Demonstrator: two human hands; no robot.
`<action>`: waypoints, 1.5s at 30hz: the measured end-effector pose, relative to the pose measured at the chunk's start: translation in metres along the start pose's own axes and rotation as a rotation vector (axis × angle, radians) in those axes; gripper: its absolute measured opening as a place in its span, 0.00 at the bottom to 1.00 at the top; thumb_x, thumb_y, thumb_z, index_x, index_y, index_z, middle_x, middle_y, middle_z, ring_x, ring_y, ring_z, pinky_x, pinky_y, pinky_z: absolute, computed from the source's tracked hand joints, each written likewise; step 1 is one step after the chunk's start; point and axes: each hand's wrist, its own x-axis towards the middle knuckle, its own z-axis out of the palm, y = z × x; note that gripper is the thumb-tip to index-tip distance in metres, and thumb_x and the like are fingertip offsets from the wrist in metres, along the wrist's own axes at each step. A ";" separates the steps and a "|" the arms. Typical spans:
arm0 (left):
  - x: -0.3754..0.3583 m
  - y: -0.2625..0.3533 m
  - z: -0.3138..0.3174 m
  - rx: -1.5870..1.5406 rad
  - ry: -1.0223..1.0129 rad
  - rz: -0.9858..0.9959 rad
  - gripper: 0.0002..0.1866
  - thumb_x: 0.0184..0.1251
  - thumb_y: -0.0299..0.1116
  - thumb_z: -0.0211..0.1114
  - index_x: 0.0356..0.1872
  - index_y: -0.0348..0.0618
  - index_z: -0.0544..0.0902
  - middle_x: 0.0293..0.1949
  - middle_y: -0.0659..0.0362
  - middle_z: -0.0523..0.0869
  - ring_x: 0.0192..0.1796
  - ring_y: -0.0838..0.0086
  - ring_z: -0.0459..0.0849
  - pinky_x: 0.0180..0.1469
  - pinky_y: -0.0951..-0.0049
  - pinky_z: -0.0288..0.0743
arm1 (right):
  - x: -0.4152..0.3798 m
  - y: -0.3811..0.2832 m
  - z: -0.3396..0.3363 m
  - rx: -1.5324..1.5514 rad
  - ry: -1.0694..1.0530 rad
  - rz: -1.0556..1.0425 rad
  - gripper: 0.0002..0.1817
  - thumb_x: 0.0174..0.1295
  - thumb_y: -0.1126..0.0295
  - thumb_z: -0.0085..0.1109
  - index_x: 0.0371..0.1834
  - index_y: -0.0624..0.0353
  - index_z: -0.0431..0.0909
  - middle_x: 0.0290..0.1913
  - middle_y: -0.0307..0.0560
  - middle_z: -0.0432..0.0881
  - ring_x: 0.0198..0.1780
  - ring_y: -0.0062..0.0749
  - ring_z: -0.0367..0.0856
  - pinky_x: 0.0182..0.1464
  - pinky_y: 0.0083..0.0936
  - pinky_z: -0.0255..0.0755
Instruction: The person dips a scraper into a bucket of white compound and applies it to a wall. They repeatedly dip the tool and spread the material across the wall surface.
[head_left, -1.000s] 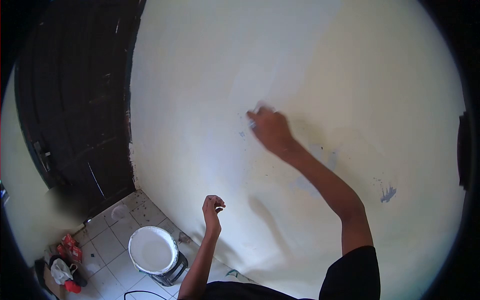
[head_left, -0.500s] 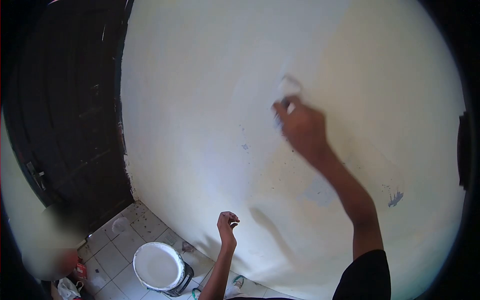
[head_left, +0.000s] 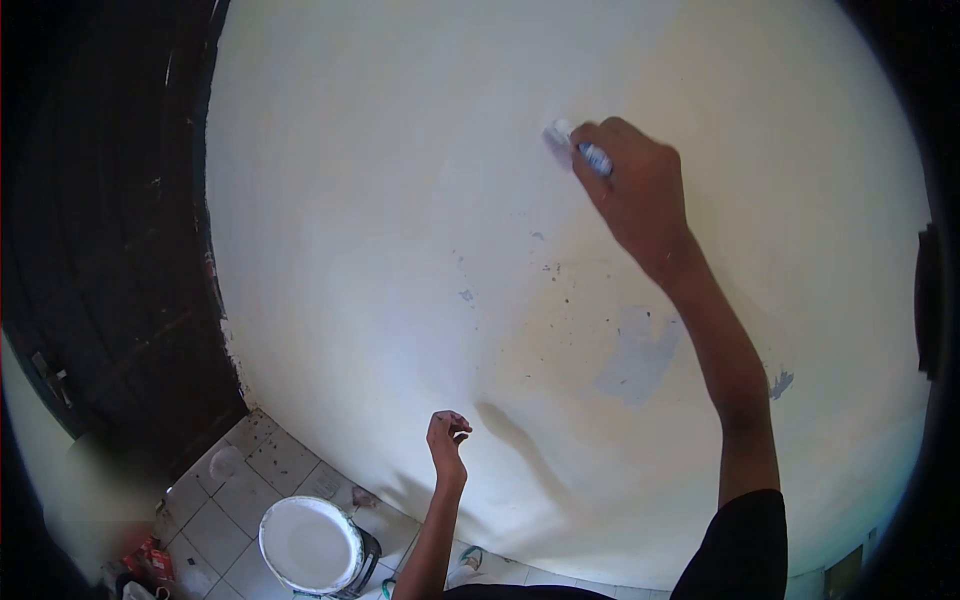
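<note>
My right hand (head_left: 635, 185) is closed around the blue and white handle of a paintbrush (head_left: 595, 158). The pale bristle end points up and left against the wall (head_left: 380, 200), which carries uneven white and cream paint. Low in front of me, my left hand (head_left: 449, 434) hangs loosely curled near the wall, with a gap between thumb and fingers and nothing in it. Grey bare patches (head_left: 640, 355) and small dark specks mark the wall below the brush. On the floor to the left of my left arm stands a bucket (head_left: 312, 545) of white paint.
A dark door (head_left: 100, 220) borders the wall on the left. Tiled floor (head_left: 215, 530) with dark spots runs along the wall's foot. At lower left are a blurred person (head_left: 95, 500) and red packaging (head_left: 150, 560). A dark object (head_left: 928, 300) sits at the right edge.
My right hand has moved up and slightly right with the paintbrush, whose handle now shows more plainly. My left hand stays low and curled. The view has shifted slightly.
</note>
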 end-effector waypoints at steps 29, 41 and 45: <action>-0.004 0.018 0.006 -0.007 0.041 0.083 0.09 0.68 0.37 0.50 0.30 0.48 0.74 0.27 0.61 0.80 0.32 0.74 0.80 0.40 0.70 0.68 | 0.049 0.107 0.007 -0.294 -0.107 -0.309 0.12 0.62 0.70 0.53 0.47 0.54 0.81 0.37 0.54 0.77 0.30 0.42 0.81 0.29 0.35 0.76; -0.011 0.018 0.031 -0.073 0.015 0.042 0.09 0.66 0.41 0.53 0.31 0.48 0.73 0.26 0.60 0.79 0.32 0.72 0.79 0.40 0.67 0.69 | 0.041 0.065 -0.006 0.402 -0.294 -0.043 0.05 0.58 0.78 0.63 0.37 0.65 0.82 0.30 0.49 0.82 0.24 0.27 0.82 0.25 0.25 0.77; -0.006 0.016 0.029 -0.119 0.037 0.032 0.09 0.65 0.41 0.53 0.30 0.48 0.73 0.25 0.60 0.79 0.32 0.72 0.79 0.40 0.68 0.68 | 0.098 0.101 -0.030 -0.103 0.116 -0.309 0.12 0.51 0.82 0.64 0.39 0.62 0.80 0.37 0.51 0.82 0.33 0.42 0.84 0.33 0.29 0.79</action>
